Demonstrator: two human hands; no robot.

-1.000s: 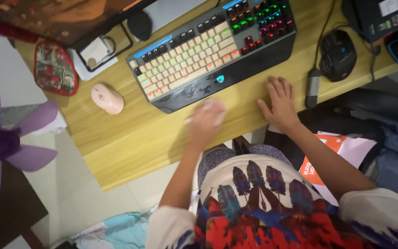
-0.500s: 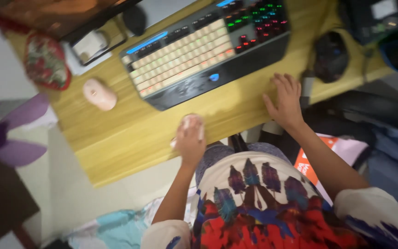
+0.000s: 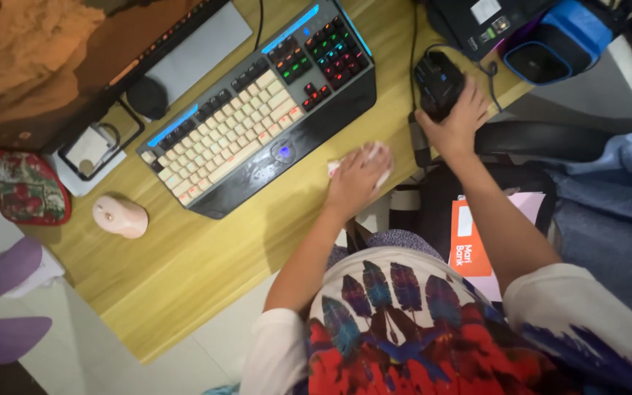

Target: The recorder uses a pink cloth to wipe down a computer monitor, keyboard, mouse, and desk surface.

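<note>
home desk (keyboard (image 3: 254, 121), monitor (image 3: 53, 58), mice)

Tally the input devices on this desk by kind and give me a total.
Keyboard: 1
Computer mice: 2, a pink mouse lying free and a black mouse under the right hand
Total: 3
</note>
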